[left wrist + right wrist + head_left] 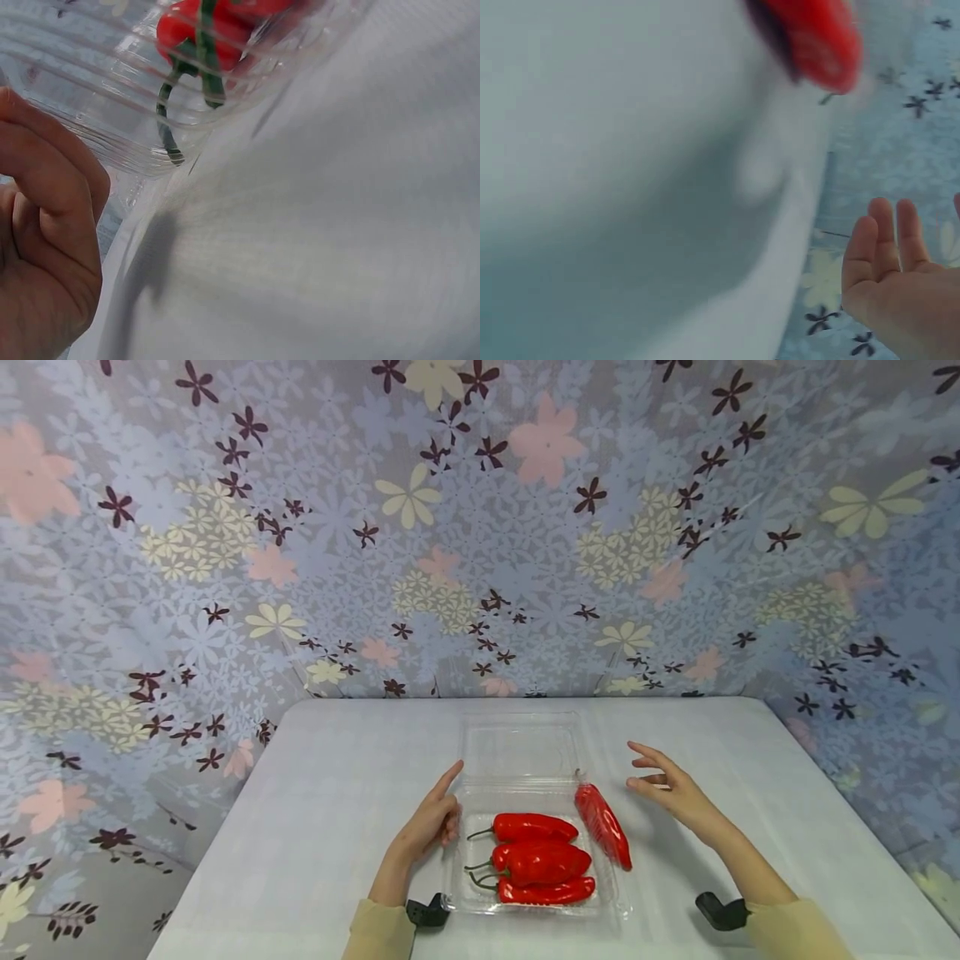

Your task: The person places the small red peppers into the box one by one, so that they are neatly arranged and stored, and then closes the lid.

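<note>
A clear plastic clamshell box (452,893) lies with its lid (519,747) folded back. Inside its base are several red peppers (547,862) with green stems, also seen through the ribbed wall in the left wrist view. One more red pepper (604,827) lies slanted along the box's right edge. My left hand (427,827) is beside the box's left side, index finger stretched towards the hinge and the other fingers bent, holding nothing visible. To the right of the slanted pepper, my right hand (678,789) hovers with loosely spread fingers and nothing in it.
The box sits on a white-covered table (322,810). Behind the table's far edge hangs a flowered backdrop (480,527). A black wrist camera mount (427,912) shows at my left wrist and another black mount (722,912) at my right.
</note>
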Available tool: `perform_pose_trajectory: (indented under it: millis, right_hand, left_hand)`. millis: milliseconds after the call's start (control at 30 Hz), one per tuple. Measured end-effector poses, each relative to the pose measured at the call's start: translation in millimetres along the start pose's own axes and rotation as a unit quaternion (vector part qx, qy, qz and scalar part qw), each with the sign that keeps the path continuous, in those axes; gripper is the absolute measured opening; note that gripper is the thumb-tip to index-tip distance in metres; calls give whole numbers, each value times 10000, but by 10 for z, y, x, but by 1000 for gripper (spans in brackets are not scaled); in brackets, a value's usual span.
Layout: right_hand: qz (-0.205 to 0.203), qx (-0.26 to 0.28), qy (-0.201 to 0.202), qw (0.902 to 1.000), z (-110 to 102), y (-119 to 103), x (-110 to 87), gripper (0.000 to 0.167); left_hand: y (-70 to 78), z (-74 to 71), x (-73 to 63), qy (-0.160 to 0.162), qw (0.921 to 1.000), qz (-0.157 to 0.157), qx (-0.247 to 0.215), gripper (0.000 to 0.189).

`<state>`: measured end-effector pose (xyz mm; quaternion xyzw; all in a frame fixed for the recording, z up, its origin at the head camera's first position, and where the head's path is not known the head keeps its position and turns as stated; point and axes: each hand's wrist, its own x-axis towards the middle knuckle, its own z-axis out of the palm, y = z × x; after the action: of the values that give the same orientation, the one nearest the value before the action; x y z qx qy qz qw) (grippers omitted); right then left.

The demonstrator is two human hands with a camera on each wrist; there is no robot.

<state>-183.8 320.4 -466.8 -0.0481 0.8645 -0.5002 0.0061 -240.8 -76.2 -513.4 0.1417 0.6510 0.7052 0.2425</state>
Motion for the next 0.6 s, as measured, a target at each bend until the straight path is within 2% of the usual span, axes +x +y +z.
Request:
perform_pose_trajectory:
  millis: [167, 400, 600]
  right_hand:
    - [61, -299, -310, 9991, 86, 138, -92, 70]
    - [-57, -334, -696, 9970, 187, 213, -157, 55]
    - [-179, -425, -713, 9964, 249, 206, -164, 55]
  left_hand:
    - [-14, -1, -5, -16, 10000, 14, 5, 73]
    - [-5, -4, -9, -49, 10000, 43, 25, 72]
    - [10, -6, -1, -123, 9999, 4, -43, 72]
